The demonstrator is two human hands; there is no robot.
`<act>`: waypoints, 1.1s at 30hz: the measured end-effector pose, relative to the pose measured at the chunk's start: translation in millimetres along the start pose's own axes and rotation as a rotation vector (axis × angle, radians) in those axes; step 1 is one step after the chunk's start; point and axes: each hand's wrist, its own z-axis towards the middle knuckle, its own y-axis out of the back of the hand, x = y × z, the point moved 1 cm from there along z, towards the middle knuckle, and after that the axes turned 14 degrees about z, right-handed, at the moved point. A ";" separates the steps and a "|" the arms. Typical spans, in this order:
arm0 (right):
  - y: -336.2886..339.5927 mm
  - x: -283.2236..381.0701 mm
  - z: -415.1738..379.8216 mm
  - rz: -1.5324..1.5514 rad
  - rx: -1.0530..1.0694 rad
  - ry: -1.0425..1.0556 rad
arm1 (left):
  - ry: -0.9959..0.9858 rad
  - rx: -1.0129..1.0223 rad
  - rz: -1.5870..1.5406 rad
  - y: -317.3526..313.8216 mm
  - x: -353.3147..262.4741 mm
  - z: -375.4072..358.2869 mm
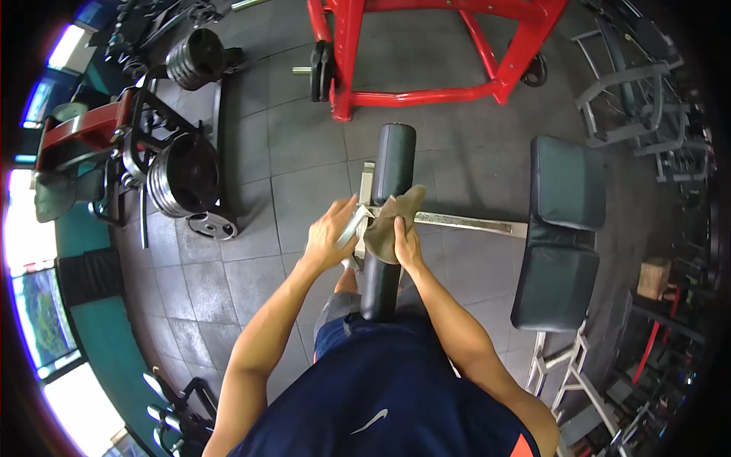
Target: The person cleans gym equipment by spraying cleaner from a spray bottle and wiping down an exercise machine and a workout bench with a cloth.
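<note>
Cloth (381,238) sits between right hand (408,245) thumb and fingers, likely so it won't slip; left hand (329,233) is near frame (367,181), can't tell its fingers' grip.

The cloth (383,239) looks soft and matt, unlike the smooth, faintly glossy, leather-like far roller pad (395,161) and the silvery metal bar (464,221) running right, which looks scuffed. Farther right, the wide pads (571,186) have a smooth, low-sheen covering, while the far red frame (422,99) is glossy painted metal. The floor tiles (209,293) look mostly matt, shining at left.
</note>
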 end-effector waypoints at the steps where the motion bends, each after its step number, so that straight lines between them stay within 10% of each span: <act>1: 2.5 -2.3 -8.2 0.042 -0.047 -0.070 | -0.029 0.003 0.022 -3.1 2.0 24.9; 13: 2.4 14.7 25.3 0.724 -0.399 0.056 | -0.047 0.272 -0.018 -45.8 9.8 98.0; 16: -5.1 50.7 60.9 0.014 -0.115 0.254 | 0.105 0.245 -0.146 -48.4 10.2 71.8; 20: -22.6 102.1 160.3 -0.746 -0.279 0.498 | 0.230 0.368 -0.365 -59.1 17.6 55.6; 24: 11.3 107.7 281.5 -0.224 0.184 -0.005 | 0.295 0.549 -0.419 -48.1 8.3 64.3; 29: 36.7 40.2 203.4 1.017 0.220 -0.402 | 0.386 0.568 -0.532 -47.0 13.6 73.4; 33: 18.3 -74.0 124.6 0.627 0.131 -0.366 | 0.533 0.827 -0.522 -48.1 40.7 84.7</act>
